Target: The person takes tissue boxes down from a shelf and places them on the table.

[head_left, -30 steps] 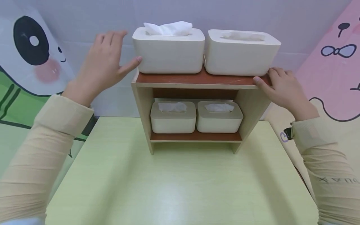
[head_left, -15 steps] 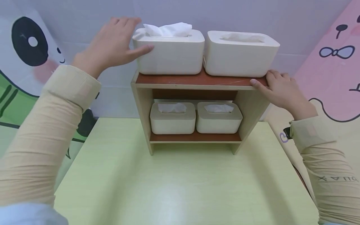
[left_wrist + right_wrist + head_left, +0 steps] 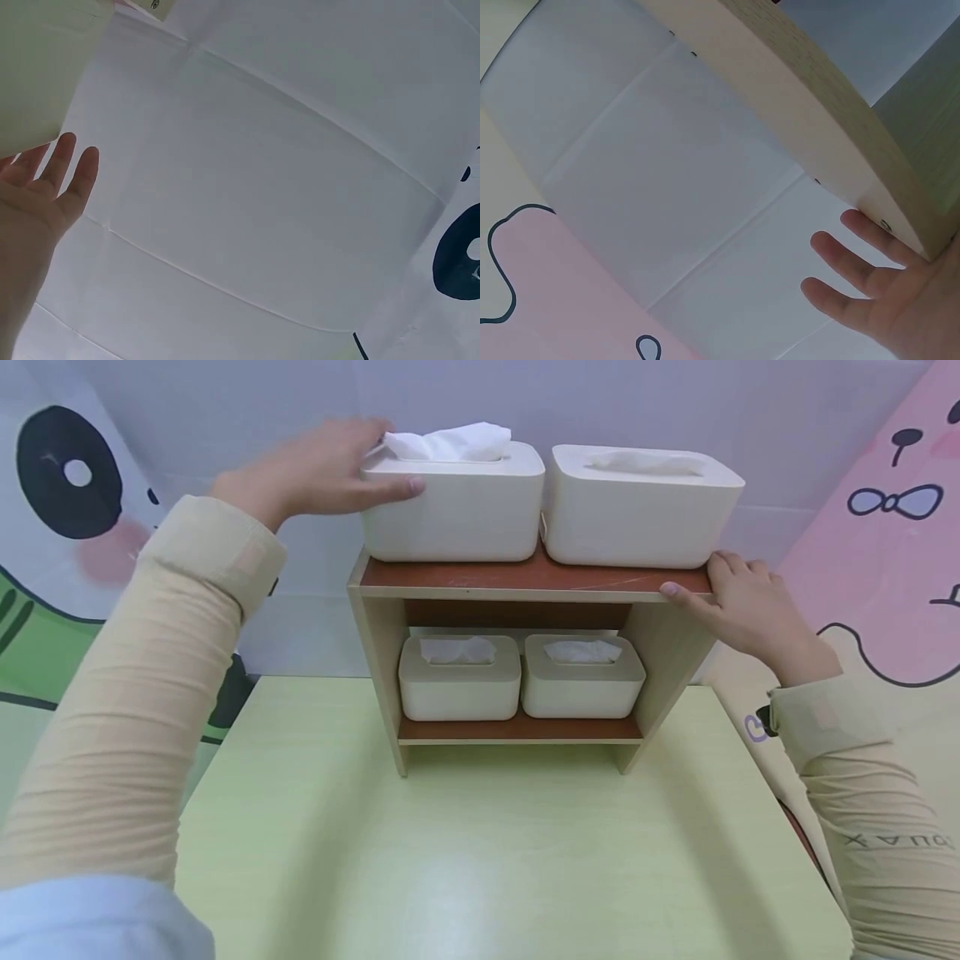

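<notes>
In the head view, my left hand (image 3: 322, 472) is at the left end of a white tissue box (image 3: 453, 518) on the top board. Its thumb lies across the box's front face, and its other fingers are by the left rear corner. The left wrist view shows spread fingers (image 3: 81, 176) along the box's edge. My right hand (image 3: 761, 610) grips the upper right corner of the small wooden shelf (image 3: 525, 578), thumb on the front edge. From the right wrist, three spread fingers (image 3: 840, 251) show beside the side panel (image 3: 840, 142). Tissue sticks out of the box's slot.
A second tissue box (image 3: 641, 514) stands right of the first on the top board. Two smaller-looking tissue boxes (image 3: 460, 689) sit side by side on the lower board. The shelf stands on a pale green table (image 3: 480, 852), against a white-covered wall (image 3: 637, 402) with cartoon panels either side.
My left hand has moved right, from beside the upper left tissue box to its corner, thumb now across the front. My right hand stays at the shelf's corner; the boxes keep their places.
</notes>
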A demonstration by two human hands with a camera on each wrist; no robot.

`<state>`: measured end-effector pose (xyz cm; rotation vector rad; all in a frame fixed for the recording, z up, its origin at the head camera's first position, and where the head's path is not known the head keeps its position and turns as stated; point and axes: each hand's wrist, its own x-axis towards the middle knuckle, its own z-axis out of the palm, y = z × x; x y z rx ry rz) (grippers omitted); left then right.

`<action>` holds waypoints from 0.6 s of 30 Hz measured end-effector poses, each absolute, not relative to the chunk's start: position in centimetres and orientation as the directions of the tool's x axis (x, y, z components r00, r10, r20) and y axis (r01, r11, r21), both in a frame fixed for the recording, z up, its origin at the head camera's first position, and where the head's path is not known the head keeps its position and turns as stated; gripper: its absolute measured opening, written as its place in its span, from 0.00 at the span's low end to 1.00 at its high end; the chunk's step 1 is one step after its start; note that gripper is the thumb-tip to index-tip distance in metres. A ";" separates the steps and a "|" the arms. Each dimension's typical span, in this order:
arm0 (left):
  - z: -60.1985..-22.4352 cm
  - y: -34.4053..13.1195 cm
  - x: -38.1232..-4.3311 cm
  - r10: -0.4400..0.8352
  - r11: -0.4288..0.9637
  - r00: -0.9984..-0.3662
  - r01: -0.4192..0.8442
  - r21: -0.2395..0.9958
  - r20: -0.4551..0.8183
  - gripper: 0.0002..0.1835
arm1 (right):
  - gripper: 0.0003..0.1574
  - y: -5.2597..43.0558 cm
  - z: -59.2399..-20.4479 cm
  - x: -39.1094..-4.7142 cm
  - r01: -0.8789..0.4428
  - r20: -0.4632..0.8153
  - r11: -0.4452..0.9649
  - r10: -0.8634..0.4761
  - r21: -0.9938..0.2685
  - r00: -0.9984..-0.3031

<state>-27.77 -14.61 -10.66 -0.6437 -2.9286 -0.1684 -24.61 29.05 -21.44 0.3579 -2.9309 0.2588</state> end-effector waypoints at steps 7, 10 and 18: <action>-10.2 -14.7 -28.4 0.393 0.899 -0.915 0.403 0.170 0.094 0.50 | 0.57 29.1 -21.6 -24.5 -0.252 0.211 0.957 -0.219 -0.142 -0.953; -9.9 -14.5 -28.4 0.391 0.899 -0.918 0.397 0.184 0.068 0.51 | 0.57 29.1 -21.7 -24.4 -0.251 0.214 0.957 -0.217 -0.146 -0.953; -9.4 -13.7 -28.8 0.365 0.902 -0.931 0.350 0.254 -0.014 0.54 | 0.56 28.9 -21.7 -24.1 -0.253 0.232 0.957 -0.217 -0.139 -0.948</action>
